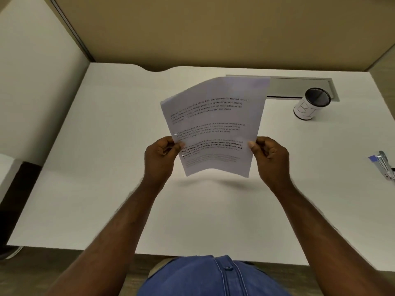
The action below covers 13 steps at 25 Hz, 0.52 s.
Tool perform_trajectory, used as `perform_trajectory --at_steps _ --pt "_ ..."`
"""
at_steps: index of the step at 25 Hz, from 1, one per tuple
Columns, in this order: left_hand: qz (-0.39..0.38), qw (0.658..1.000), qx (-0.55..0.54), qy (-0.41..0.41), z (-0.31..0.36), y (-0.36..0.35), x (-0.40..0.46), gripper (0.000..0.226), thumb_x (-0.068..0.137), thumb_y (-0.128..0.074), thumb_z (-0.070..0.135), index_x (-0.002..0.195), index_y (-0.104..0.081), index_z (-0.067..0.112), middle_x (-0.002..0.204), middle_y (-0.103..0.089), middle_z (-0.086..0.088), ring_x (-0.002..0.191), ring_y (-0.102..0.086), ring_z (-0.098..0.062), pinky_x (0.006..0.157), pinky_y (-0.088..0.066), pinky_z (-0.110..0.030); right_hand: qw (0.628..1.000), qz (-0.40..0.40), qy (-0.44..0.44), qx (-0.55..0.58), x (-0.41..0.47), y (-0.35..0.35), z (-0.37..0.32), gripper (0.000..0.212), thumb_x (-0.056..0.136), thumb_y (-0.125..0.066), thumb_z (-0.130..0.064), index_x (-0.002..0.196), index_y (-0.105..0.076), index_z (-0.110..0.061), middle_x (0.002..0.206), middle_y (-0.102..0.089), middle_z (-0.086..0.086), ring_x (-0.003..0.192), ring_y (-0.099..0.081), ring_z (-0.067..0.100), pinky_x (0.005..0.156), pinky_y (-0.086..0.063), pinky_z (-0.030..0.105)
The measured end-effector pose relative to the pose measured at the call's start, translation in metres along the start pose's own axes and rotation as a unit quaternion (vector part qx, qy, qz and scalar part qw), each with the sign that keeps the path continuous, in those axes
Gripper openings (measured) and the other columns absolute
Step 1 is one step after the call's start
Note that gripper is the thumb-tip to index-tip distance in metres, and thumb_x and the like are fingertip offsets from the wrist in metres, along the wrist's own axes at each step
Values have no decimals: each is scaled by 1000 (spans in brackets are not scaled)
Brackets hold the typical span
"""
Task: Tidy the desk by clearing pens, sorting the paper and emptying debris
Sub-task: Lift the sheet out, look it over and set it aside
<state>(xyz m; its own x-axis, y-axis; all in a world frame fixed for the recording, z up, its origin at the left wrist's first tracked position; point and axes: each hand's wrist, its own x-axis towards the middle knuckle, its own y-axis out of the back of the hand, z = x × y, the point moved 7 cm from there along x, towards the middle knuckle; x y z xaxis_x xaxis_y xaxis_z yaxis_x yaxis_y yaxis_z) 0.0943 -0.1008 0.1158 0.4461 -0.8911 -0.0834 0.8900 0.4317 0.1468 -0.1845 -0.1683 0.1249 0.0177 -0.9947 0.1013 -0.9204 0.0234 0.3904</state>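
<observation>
Tan partition walls close off the back and sides of a white worktop, which has a curved notch in its far edge and a grey metal cable flap set into it towards the back right. Both hands hold a sheaf of printed paper up off the worktop, above its middle, with a soft shadow on the surface below the lower edge. The left hand is clamped on the lower left edge of the paper, thumb on the printed face and the other fingers curled behind. The right hand is pinched on the lower right edge in the same way. The paper leans away from the person and bows a little, its top left corner curling back; blocks of black text run across it, some lines in bold. Well apart to the right, near the cable flap, stands a white cup with a dark rim and black marker scrawl on its side. At the far right edge of the worktop lies a stapler with a blue patch, partly cut off by the frame. A blue shirt shows at the bottom.
</observation>
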Motion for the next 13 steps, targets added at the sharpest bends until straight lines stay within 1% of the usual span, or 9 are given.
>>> perform_trajectory --at_steps 2,4,6,7,8,9,10,12,13 --pt "-13 999 -40 31 -4 14 12 17 85 -68 11 102 -70 12 95 -75 2 87 -71 -9 73 -53 -18 998 -33 -39 46 11 -20 0 7 88 -63 -16 94 -67 -16 87 -71 -1 71 -63 -1 69 -53 18" --pt "-14 998 -41 54 -11 32 25 21 84 -70 11 105 -68 12 91 -75 -3 81 -71 -10 69 -53 -18 992 -54 -88 76 18 -44 3 8 87 -64 -15 94 -67 -13 89 -72 4 70 -64 2 67 -54 22" --pt "-2 996 -17 87 -28 55 38 20 82 -72 12 102 -69 14 88 -75 -6 76 -71 -11 70 -54 -24 985 -88 -131 75 20 -78 9 4 87 -64 -13 90 -67 -12 88 -71 8 67 -63 8 62 -54 26" --pt "5 994 -1 105 -41 69 44 19 81 -73 13 100 -69 14 88 -75 -7 77 -71 -13 73 -55 -30 980 -107 -153 65 19 -98 13 4 87 -64 -13 88 -67 -11 86 -72 9 67 -62 14 61 -53 32" --pt "7 993 16 121 -53 84 49 19 80 -74 15 99 -70 12 88 -75 -7 78 -71 -15 76 -56 -34 976 -125 -173 47 16 -117 18 5 86 -65 -14 85 -68 -10 83 -71 9 67 -61 18 60 -52 34" --pt "9 990 35 134 -65 100 53 22 80 -75 18 100 -70 10 88 -75 -7 80 -72 -18 79 -57 -37 970 -142 -193 34 12 -138 21 6 86 -65 -15 82 -68 -11 78 -70 7 66 -60 19 57 -51 32" --pt "13 988 58 145 -77 116 57 25 79 -76 21 101 -70 9 88 -75 -6 82 -72 -19 80 -57 -37 965 -156 -211 28 6 -158 24 9 86 -65 -15 77 -67 -14 74 -69 5 64 -60 19 55 -50 30" --pt "20 983 102 151 -98 153 65 24 80 -74 24 100 -70 10 84 -75 -2 78 -71 -14 75 -54 -30 953 -182 -240 30 -5 -202 24 14 86 -64 -14 73 -67 -14 71 -68 3 59 -59 14 51 -48 22" --pt "25 980 120 154 -107 170 69 22 81 -73 24 100 -70 11 82 -74 0 74 -69 -10 72 -51 -26 948 -191 -252 31 -10 -222 22 13 87 -63 -13 75 -68 -10 71 -68 4 58 -59 13 48 -47 18"
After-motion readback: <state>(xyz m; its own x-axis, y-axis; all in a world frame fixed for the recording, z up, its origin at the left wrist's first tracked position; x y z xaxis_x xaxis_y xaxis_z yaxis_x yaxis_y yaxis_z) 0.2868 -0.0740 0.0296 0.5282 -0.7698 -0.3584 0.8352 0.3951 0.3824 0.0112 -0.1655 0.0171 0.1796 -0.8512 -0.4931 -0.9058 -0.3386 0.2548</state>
